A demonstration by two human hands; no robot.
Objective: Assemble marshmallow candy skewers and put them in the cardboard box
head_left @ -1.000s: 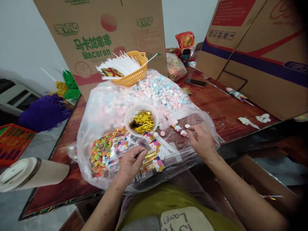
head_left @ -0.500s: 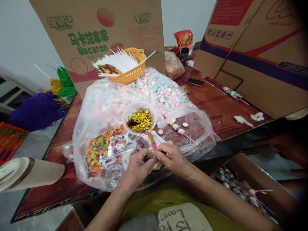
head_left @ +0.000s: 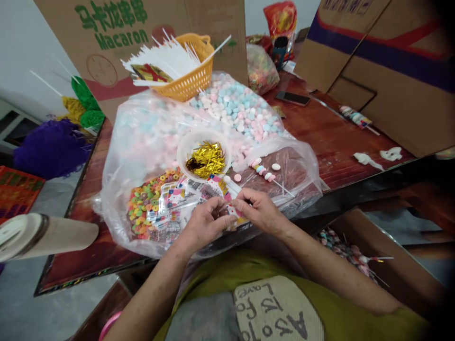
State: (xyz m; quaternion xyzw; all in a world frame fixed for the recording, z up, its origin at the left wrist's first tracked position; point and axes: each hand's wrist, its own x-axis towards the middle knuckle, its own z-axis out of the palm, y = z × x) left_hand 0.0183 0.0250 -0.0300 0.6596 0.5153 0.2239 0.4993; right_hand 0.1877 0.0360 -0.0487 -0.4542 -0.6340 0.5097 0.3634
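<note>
My left hand [head_left: 208, 222] and my right hand [head_left: 259, 209] meet over the near edge of a clear plastic bag, with fingertips pinched close together. Whatever lies between them is too small to make out. Printed clear wrappers [head_left: 174, 199] lie just beyond my left hand, beside colourful candy rings [head_left: 147, 201]. A white bowl [head_left: 182, 154] of gold tinsel strips [head_left: 208, 158] stands beyond both hands. Past my right hand lies a skewer of marshmallows [head_left: 263, 169], with a loose white marshmallow [head_left: 276, 167] and a pink one [head_left: 238, 177] near it.
Pastel marshmallows [head_left: 245, 106] fill the bag's far part, below an orange basket [head_left: 192, 78] of white sticks. Cardboard boxes [head_left: 377, 71] stand behind. A cup [head_left: 67, 234] is at left, a phone [head_left: 292, 98] at back right. A carton [head_left: 387, 246] of skewers sits lower right.
The view has tipped downward, so the table things sit higher. My fingertips have come slightly apart while both hands stay over the near edge of the bag.
</note>
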